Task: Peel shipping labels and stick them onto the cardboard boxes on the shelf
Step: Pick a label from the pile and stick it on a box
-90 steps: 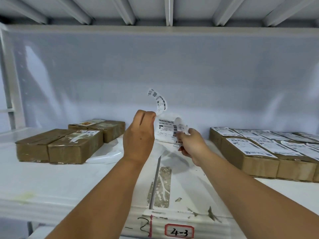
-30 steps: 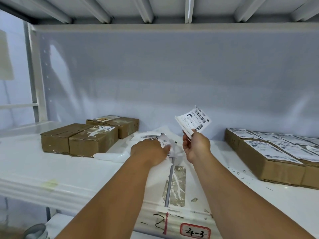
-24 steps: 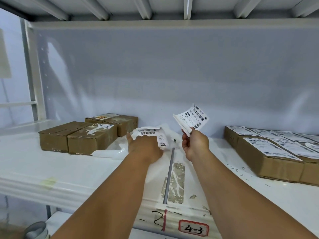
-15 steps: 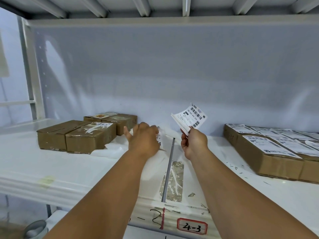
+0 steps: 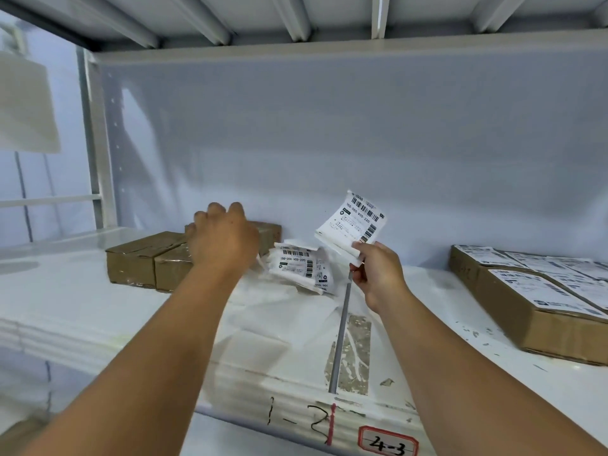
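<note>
Paper, thin and glossy: the stack of shipping labels (image 5: 353, 225) looks light and floppy. The right hand (image 5: 378, 274) pinches it at its lower corner, thumb and fingers curled on it, and holds it upright above the shelf (image 5: 65, 307). A loose heap of labels (image 5: 301, 268) lies on the shelf between the two hands. A peeled label will likely curl and cling to itself, so it is best taken by one corner, sticky side away from the fingers. The left hand (image 5: 223, 238) hangs over the plain cardboard boxes (image 5: 138, 261) at the left, knuckles toward the camera. Its fingertips are hidden, so I cannot tell whether it grasps anything. Those boxes look stiff, flat-topped and steady under a press. Labelled boxes (image 5: 559, 334) sit well apart at the right.
</note>
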Available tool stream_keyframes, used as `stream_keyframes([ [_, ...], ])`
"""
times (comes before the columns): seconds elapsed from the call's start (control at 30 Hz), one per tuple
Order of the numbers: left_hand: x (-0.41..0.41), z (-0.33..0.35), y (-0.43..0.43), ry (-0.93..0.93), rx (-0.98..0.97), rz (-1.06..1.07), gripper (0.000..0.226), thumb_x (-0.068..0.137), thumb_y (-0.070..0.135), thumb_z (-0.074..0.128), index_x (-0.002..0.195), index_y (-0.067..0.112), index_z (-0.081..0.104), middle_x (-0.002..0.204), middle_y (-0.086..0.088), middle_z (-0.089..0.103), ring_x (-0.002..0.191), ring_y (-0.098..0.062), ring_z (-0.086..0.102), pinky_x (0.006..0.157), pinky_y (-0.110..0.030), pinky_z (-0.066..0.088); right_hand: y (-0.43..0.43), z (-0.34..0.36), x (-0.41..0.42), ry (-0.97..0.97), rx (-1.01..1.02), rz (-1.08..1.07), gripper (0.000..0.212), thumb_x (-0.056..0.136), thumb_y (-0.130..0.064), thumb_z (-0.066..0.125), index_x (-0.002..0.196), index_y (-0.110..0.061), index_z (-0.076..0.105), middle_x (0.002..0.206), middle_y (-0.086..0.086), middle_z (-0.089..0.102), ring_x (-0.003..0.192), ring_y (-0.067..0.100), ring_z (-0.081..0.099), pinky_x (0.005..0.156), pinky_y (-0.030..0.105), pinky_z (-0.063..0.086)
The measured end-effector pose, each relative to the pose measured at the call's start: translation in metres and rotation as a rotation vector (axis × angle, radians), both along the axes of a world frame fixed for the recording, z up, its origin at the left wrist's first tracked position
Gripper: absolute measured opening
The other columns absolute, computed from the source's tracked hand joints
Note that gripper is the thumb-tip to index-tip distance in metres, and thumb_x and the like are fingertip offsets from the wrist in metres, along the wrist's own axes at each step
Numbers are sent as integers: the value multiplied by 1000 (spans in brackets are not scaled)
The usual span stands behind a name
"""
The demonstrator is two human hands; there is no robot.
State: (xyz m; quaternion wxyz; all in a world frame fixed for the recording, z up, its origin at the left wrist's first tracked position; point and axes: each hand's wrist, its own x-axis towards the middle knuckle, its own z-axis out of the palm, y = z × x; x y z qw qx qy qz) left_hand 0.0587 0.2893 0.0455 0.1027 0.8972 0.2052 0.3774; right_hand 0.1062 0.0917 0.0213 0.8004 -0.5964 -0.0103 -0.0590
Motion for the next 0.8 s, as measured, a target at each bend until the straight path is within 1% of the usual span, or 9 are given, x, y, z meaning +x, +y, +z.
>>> stream_keyframes([
  [0.07, -2, -10, 30, 330, -36, 169, 56, 85, 51, 43, 129, 15, 48, 131, -16, 48, 123, -39, 39, 104, -48, 29, 2, 0, 0, -22, -30, 19, 22, 90, -2, 53, 70, -13, 55, 62, 2, 45, 54, 15, 36, 52, 25, 31],
  [0.1, -3, -17, 41, 433, -79, 205, 70, 82, 61, 40, 135, 16, 43, 139, -18, 43, 130, -39, 34, 109, -54, 21, 4, 0, -1, -26, -43, 26, 20, 90, -2, 53, 73, -13, 56, 62, 2, 47, 54, 15, 36, 53, 25, 31],
  [0.13, -3, -24, 47, 482, -106, 208, 78, 80, 67, 39, 139, 16, 39, 144, -19, 37, 134, -40, 29, 111, -57, 14, 4, 0, -1, -30, -58, 25, 19, 90, -3, 53, 74, -13, 58, 63, 1, 48, 55, 15, 37, 53, 25, 32],
  [0.2, -6, -33, 53, 493, -72, 190, 77, 82, 68, 36, 140, 18, 40, 147, -20, 33, 136, -40, 24, 111, -58, 11, 5, 0, -2, -30, -87, 27, 18, 91, -4, 53, 76, -14, 59, 66, 2, 50, 56, 15, 39, 54, 25, 34],
  [0.37, -14, -32, 45, 464, -9, 185, 66, 88, 55, 26, 142, 18, 38, 148, -20, 30, 137, -37, 24, 111, -53, 11, 5, -2, -3, -31, -106, 26, 18, 91, -5, 53, 77, -15, 59, 71, 4, 54, 57, 16, 40, 57, 25, 36],
  [0.47, -15, -34, 42, 446, 21, 145, 66, 88, 55, 26, 139, 17, 41, 146, -22, 33, 136, -38, 25, 112, -51, 12, 5, -2, -4, -35, -110, 27, 18, 90, -5, 53, 76, -15, 59, 70, 4, 54, 56, 15, 42, 56, 25, 36],
  [0.57, -15, -33, 40, 423, -2, 85, 68, 87, 59, 31, 140, 17, 35, 143, -28, 31, 136, -42, 22, 113, -53, 11, 6, -3, -4, -43, -108, 33, 18, 90, -4, 54, 76, -14, 59, 70, 4, 55, 55, 14, 43, 56, 25, 35],
  [0.67, -20, -32, 35, 257, -26, 30, 78, 80, 65, 45, 136, 13, 32, 131, -28, 39, 124, -43, 36, 108, -50, 24, 6, -2, -4, -37, -113, 36, 18, 90, -5, 54, 77, -15, 60, 72, 3, 56, 57, 14, 43, 57, 24, 35],
  [0.8, -24, -31, 26, -98, 40, -23, 71, 74, 46, 65, 128, 8, 40, 116, -26, 42, 102, -41, 45, 85, -47, 42, 6, -2, -3, -36, -123, 46, 19, 91, -5, 53, 79, -16, 61, 73, 1, 57, 59, 14, 42, 56, 24, 35],
])
